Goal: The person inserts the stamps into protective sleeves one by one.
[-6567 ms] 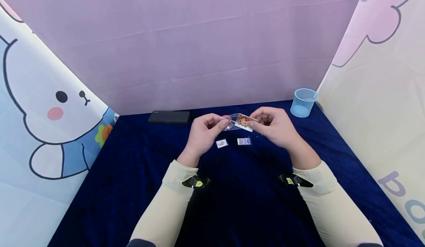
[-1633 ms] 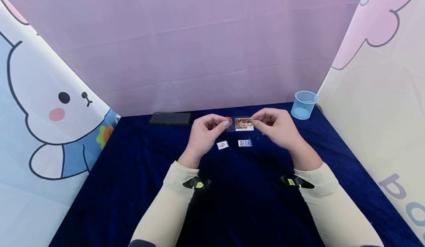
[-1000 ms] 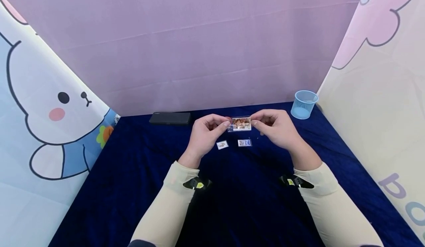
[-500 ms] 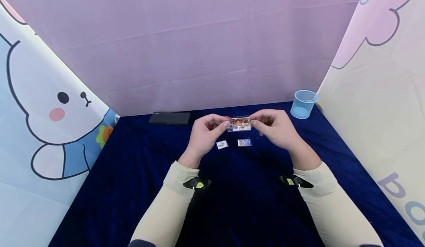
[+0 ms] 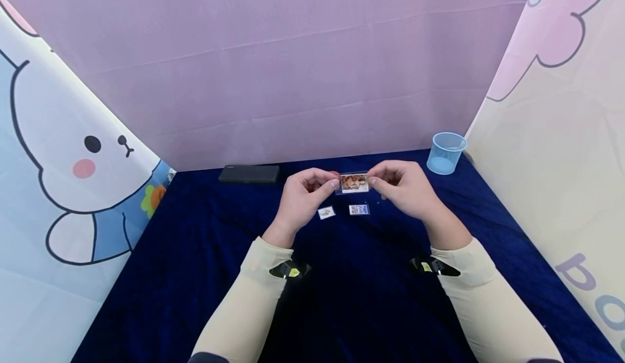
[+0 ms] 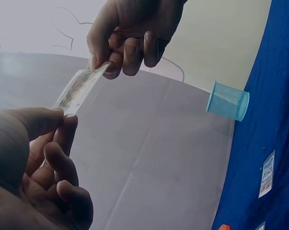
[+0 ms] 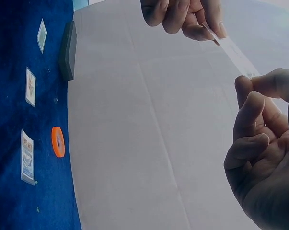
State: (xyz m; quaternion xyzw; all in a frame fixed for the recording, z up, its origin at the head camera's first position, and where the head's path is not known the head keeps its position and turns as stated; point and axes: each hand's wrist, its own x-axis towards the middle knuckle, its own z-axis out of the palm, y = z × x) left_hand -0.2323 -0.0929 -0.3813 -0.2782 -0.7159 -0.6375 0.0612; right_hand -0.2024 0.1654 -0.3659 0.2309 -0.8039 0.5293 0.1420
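A small brown-and-white picture card (image 5: pixel 354 182) sits in a clear plastic sleeve (image 6: pixel 69 111), held up above the table. My left hand (image 5: pixel 304 196) pinches the sleeve's left end between thumb and forefinger. At the opposite end, my right hand (image 5: pixel 404 188) pinches the right edge with thumb and forefinger; whether it grips the card, the sleeve or both cannot be told. Below lie two small sleeved cards, a pale one (image 5: pixel 326 212) and a blue-and-white one (image 5: pixel 359 209). The right wrist view shows a further small card (image 7: pixel 42 36) on the cloth.
An orange ring, perhaps a tape roll (image 7: pixel 58 142), lies behind the held card, mostly hidden in the head view. At the back left is a flat black case (image 5: pixel 249 173). A light blue mesh cup (image 5: pixel 446 153) stands at the back right. Dark blue cloth (image 5: pixel 195 254) covers the table.
Earlier the picture card was tilted and partly outside the sleeve; it has straightened and slid left into it. During the last second both hands have stayed nearly still.
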